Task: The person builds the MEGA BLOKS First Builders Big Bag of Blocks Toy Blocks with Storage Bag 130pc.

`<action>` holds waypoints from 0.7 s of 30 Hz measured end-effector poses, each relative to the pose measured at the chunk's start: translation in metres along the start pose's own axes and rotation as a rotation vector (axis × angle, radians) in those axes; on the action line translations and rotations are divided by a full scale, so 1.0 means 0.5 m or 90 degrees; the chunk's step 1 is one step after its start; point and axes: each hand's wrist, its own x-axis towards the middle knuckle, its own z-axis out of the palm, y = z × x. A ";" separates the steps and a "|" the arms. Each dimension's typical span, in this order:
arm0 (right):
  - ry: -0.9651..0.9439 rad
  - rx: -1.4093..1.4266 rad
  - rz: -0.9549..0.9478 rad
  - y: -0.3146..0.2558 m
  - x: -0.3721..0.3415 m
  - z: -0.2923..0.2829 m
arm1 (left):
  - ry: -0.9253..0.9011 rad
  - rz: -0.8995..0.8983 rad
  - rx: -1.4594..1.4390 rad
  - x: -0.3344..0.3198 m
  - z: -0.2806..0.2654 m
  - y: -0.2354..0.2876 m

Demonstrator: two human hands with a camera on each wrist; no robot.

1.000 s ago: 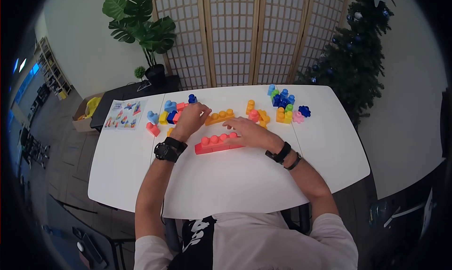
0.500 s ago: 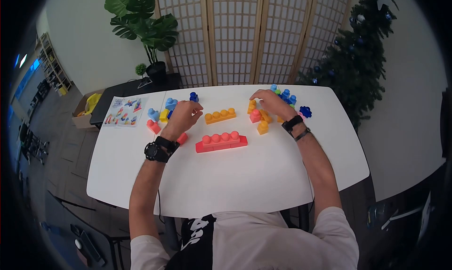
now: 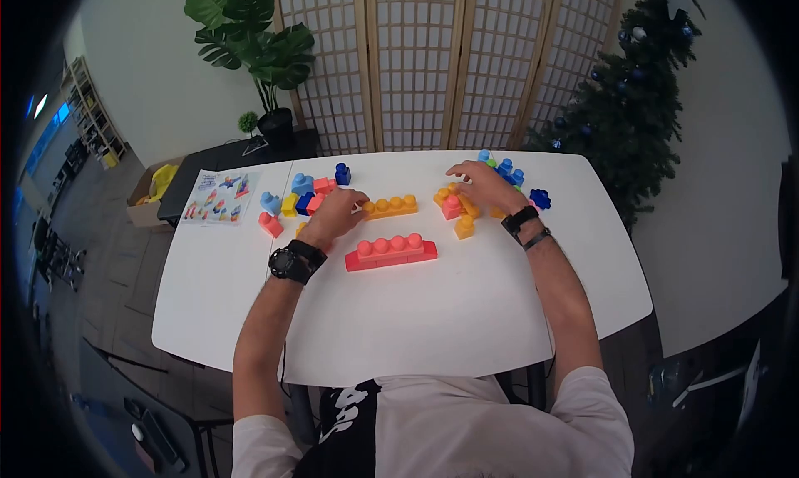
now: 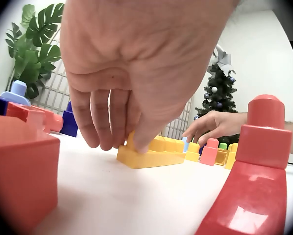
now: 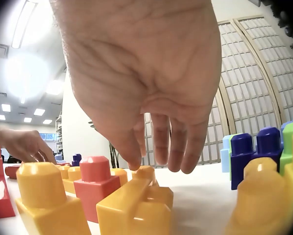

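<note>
My left hand [image 3: 335, 214] pinches the left end of a long yellow four-stud toy block [image 3: 393, 206] lying on the table. In the left wrist view its thumb covers the block's near end, with the other fingers behind. Closer to me lies a long red block assembly [image 3: 391, 256] with several studs along its top. On the right side, my right hand [image 3: 484, 184] hovers over a cluster of yellow blocks [image 3: 464, 227] around one red block [image 3: 451, 207]. The right wrist view has its fingers hanging loosely straight, thumb tip close above a yellow stud [image 5: 145, 171].
Blue, red and yellow blocks [image 3: 303, 183] lie left of my left hand, near a picture sheet [image 3: 220, 198]. Blue and green blocks [image 3: 512, 175] stand behind my right hand, with a dark blue flower-shaped piece [image 3: 540, 198] beside them. A folding screen [image 3: 412, 70] rises behind the table.
My right hand has left the red assembly and gone back and right to the yellow cluster. My left hand drew slightly away leftward, then came back to the four-stud block's end.
</note>
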 end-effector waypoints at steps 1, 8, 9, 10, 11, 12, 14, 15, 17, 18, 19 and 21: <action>-0.015 0.004 0.009 -0.007 -0.001 -0.010 | 0.000 -0.002 -0.002 -0.010 -0.004 0.007; -0.098 0.008 -0.032 -0.042 -0.026 -0.032 | 0.165 0.046 0.024 -0.051 -0.105 0.007; -0.097 0.016 -0.035 -0.045 -0.028 -0.030 | 0.131 0.022 0.026 -0.065 -0.127 0.004; -0.097 0.024 -0.038 -0.050 -0.029 -0.027 | 0.116 -0.011 0.024 -0.081 -0.141 -0.003; -0.098 0.027 -0.040 -0.053 -0.029 -0.024 | 0.115 -0.013 0.026 -0.100 -0.157 0.002; -0.098 0.022 -0.034 -0.055 -0.029 -0.023 | 0.081 -0.077 0.045 -0.121 -0.173 0.007; -0.097 0.020 -0.028 -0.063 -0.032 -0.020 | 0.058 -0.137 0.066 -0.168 -0.187 0.011; -0.090 0.020 -0.038 -0.067 -0.034 -0.019 | 0.057 -0.137 0.068 -0.189 -0.185 0.015; -0.082 0.021 -0.046 -0.070 -0.036 -0.018 | -0.015 -0.174 0.093 -0.227 -0.179 0.026; -0.100 0.019 -0.059 -0.071 -0.034 -0.017 | -0.022 -0.169 0.090 -0.239 -0.171 0.036; -0.118 0.015 -0.072 -0.072 -0.033 -0.016 | -0.023 -0.169 0.090 -0.253 -0.152 0.026; -0.108 0.030 -0.069 -0.064 -0.029 -0.005 | 0.056 -0.096 0.106 -0.265 -0.104 -0.004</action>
